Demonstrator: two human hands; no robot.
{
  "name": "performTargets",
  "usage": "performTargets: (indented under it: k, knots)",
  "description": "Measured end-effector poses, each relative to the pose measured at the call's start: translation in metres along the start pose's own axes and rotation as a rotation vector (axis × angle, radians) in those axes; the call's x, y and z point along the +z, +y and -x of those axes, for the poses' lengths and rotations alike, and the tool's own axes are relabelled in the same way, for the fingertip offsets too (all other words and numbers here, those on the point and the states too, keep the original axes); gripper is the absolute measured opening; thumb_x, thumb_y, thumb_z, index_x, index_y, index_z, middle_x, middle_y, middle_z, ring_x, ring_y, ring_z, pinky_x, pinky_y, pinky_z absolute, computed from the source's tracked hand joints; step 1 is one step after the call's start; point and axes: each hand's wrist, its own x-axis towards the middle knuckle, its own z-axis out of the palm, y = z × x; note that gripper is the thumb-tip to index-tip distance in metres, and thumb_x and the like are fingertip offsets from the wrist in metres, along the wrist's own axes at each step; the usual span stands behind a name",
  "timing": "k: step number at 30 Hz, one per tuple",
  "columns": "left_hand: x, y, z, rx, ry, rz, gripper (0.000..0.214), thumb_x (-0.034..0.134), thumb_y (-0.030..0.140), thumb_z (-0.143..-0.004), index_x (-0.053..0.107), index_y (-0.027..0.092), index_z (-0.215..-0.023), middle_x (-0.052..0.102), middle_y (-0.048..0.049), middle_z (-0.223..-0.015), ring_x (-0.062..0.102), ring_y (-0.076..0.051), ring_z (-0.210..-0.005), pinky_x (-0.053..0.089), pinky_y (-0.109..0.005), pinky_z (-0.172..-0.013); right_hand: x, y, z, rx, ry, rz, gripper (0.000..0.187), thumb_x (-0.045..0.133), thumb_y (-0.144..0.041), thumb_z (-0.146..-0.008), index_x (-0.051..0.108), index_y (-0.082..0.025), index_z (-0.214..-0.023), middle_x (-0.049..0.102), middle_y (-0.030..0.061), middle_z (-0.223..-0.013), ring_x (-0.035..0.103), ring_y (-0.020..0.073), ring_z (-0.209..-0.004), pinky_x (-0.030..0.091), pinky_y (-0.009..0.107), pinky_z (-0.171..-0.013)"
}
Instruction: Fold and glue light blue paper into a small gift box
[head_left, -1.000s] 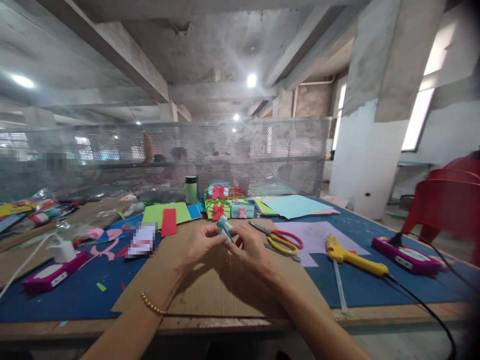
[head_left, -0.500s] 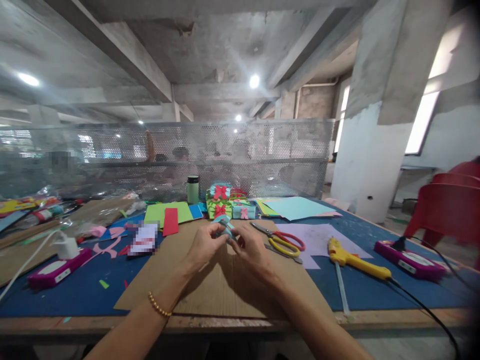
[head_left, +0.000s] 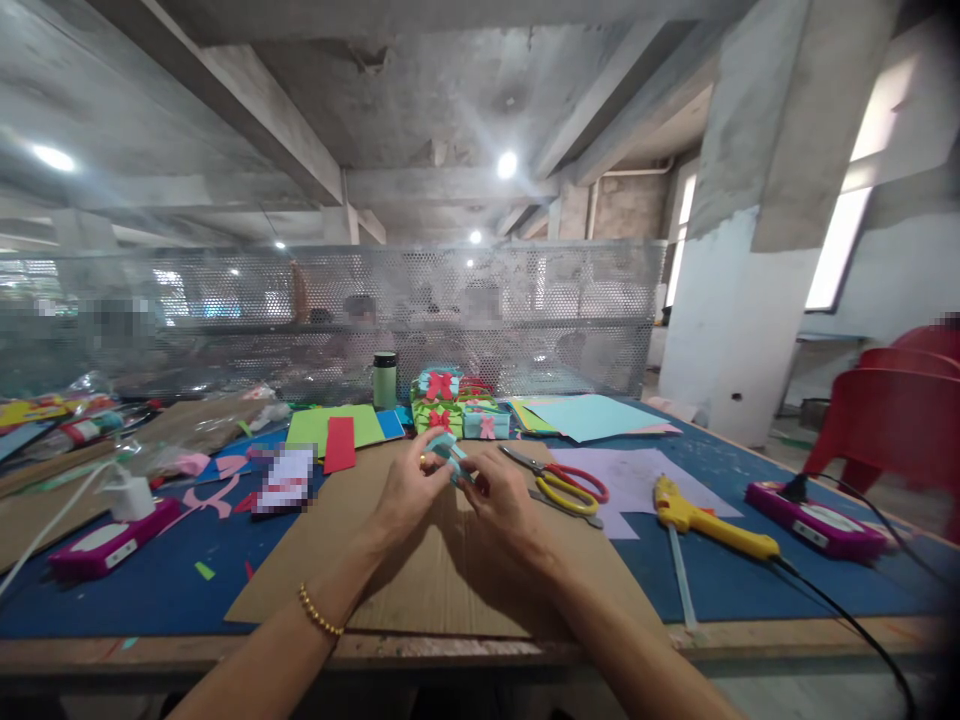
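Observation:
Over a brown cardboard sheet (head_left: 450, 590) on the table, my left hand (head_left: 409, 490) and my right hand (head_left: 501, 500) meet, both pinching a small light-blue paper piece (head_left: 448, 452) between their fingertips. The piece is folded or looped, and its exact shape is too small to make out. A bead bracelet (head_left: 316, 612) circles my left wrist. Just beyond the hands stand small paper gift boxes with red and pink bows (head_left: 454, 405).
Red-and-yellow scissors (head_left: 566, 480) and a yellow glue gun (head_left: 709, 522) with a cord lie to the right. Coloured paper sheets (head_left: 337, 428), a green flask (head_left: 384, 380) and pink devices (head_left: 821, 520) sit around. A mesh screen (head_left: 525, 310) backs the table; people sit behind it.
The hands lifted slightly and the blue paper piece was turned and bent between the fingers. My left fingers closed tighter on it. Nothing else on the table moved.

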Motion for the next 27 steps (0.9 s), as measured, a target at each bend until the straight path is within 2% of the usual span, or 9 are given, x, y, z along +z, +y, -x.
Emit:
performTargets:
  k: [5, 10, 13, 16, 19, 21, 23, 25, 27]
  knots:
    - [-0.001, 0.007, 0.0, -0.061, 0.03, 0.013, 0.041, 0.067, 0.026, -0.07, 0.057, 0.013, -0.108, 0.055, 0.0071, -0.058, 0.053, -0.011, -0.055, 0.038, -0.02, -0.054, 0.001, 0.001, 0.001, 0.005, -0.007, 0.003, 0.017, 0.062, -0.007, -0.085, 0.069, -0.019, -0.094, 0.061, 0.0022, -0.083, 0.058, 0.0129, -0.065, 0.044, 0.023, -0.06]
    - [-0.002, 0.013, 0.002, -0.141, -0.047, 0.032, 0.044, 0.069, 0.033, -0.07, 0.06, 0.013, -0.108, 0.054, 0.0079, -0.059, 0.049, -0.009, -0.041, 0.038, -0.02, -0.042, 0.0, 0.003, 0.001, 0.005, -0.01, 0.023, 0.019, 0.063, -0.006, -0.085, 0.07, -0.02, -0.095, 0.061, 0.0014, -0.083, 0.057, 0.0127, -0.065, 0.042, 0.023, -0.06]
    - [-0.004, 0.015, 0.003, -0.158, -0.112, 0.037, 0.033, 0.067, 0.037, -0.073, 0.06, 0.015, -0.097, 0.056, 0.0069, -0.059, 0.048, -0.008, -0.033, 0.036, -0.019, -0.035, 0.0, 0.004, 0.002, 0.0, -0.007, 0.022, 0.017, 0.063, -0.009, -0.086, 0.07, -0.022, -0.095, 0.061, 0.0014, -0.084, 0.058, 0.0132, -0.066, 0.044, 0.023, -0.06]
    - [-0.004, 0.013, 0.003, -0.147, -0.104, 0.051, 0.027, 0.067, 0.037, -0.074, 0.059, 0.016, -0.09, 0.06, 0.0053, -0.061, 0.048, -0.007, -0.032, 0.035, -0.018, -0.033, 0.001, 0.004, 0.001, 0.002, 0.003, 0.012, 0.017, 0.062, -0.009, -0.086, 0.07, -0.021, -0.095, 0.063, 0.0018, -0.085, 0.059, 0.0131, -0.066, 0.045, 0.023, -0.059]
    - [-0.005, 0.011, 0.002, -0.147, -0.094, 0.073, 0.028, 0.067, 0.035, -0.074, 0.058, 0.016, -0.092, 0.062, 0.0045, -0.065, 0.047, -0.006, -0.031, 0.035, -0.018, -0.032, -0.003, -0.001, 0.0, 0.005, 0.02, 0.005, 0.019, 0.059, -0.011, -0.087, 0.068, -0.021, -0.1, 0.065, 0.0036, -0.091, 0.061, 0.0128, -0.064, 0.048, 0.024, -0.059]
    - [-0.006, 0.011, 0.001, -0.145, -0.086, 0.094, 0.029, 0.067, 0.034, -0.073, 0.059, 0.017, -0.095, 0.063, 0.0036, -0.068, 0.047, -0.006, -0.033, 0.036, -0.018, -0.032, -0.014, -0.007, 0.001, 0.004, 0.052, 0.01, 0.02, 0.057, -0.015, -0.09, 0.067, -0.021, -0.106, 0.066, 0.0055, -0.099, 0.062, 0.0125, -0.064, 0.05, 0.026, -0.061]
    - [-0.008, 0.011, 0.001, -0.146, -0.079, 0.106, 0.03, 0.068, 0.033, -0.073, 0.059, 0.016, -0.097, 0.066, 0.0014, -0.073, 0.046, -0.005, -0.034, 0.037, -0.018, -0.032, -0.037, -0.009, 0.006, 0.0, 0.09, 0.051, 0.022, 0.053, -0.021, -0.094, 0.066, -0.021, -0.112, 0.066, 0.007, -0.103, 0.062, 0.013, -0.066, 0.052, 0.027, -0.065]
    - [-0.01, 0.013, 0.0, -0.152, -0.079, 0.102, 0.03, 0.068, 0.033, -0.073, 0.059, 0.016, -0.096, 0.069, -0.0012, -0.078, 0.045, -0.004, -0.033, 0.036, -0.019, -0.033, -0.071, -0.003, 0.016, -0.005, 0.109, 0.154, 0.024, 0.05, -0.024, -0.096, 0.066, -0.021, -0.114, 0.065, 0.0088, -0.107, 0.065, 0.016, -0.076, 0.054, 0.03, -0.071]
    - [-0.011, 0.014, 0.0, -0.152, -0.079, 0.098, 0.032, 0.069, 0.033, -0.074, 0.059, 0.016, -0.098, 0.071, -0.0028, -0.081, 0.045, -0.004, -0.033, 0.036, -0.019, -0.034, -0.112, 0.017, 0.033, -0.008, 0.111, 0.386, 0.025, 0.048, -0.026, -0.096, 0.067, -0.019, -0.111, 0.067, 0.0114, -0.105, 0.065, 0.0229, -0.089, 0.053, 0.036, -0.079]
